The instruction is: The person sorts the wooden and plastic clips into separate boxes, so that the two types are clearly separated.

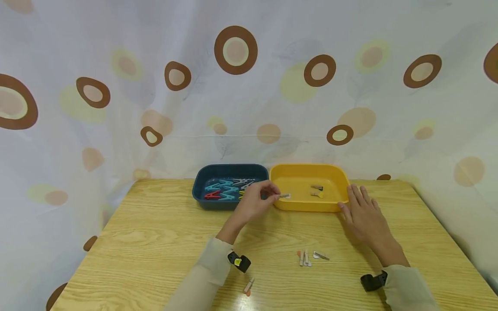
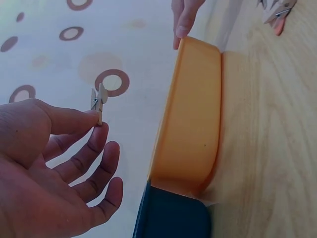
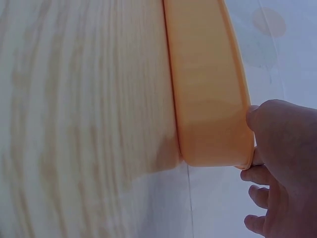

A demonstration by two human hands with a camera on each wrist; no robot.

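My left hand (image 1: 258,198) pinches a small wooden clothespin (image 2: 99,101) between thumb and forefinger. In the head view this clothespin, with a pale decoration at its end, is over the front left part of the yellow tray (image 1: 307,206). Inside that tray lie a clothespin with a yellow decoration (image 1: 318,195) and one with a dark decoration (image 1: 317,187). At the tray's front right corner my right hand (image 1: 365,220) touches the rim, thumb in front and fairly straight fingers along the side.
A dark blue tray (image 1: 196,196) with blue, red, yellow and grey plastic clips adjoins the yellow one on the left. Several small clothespins (image 1: 306,258) lie on the wooden table (image 1: 155,246); another clothespin (image 1: 249,286) is near my left forearm. A patterned curtain (image 1: 249,99) hangs behind.
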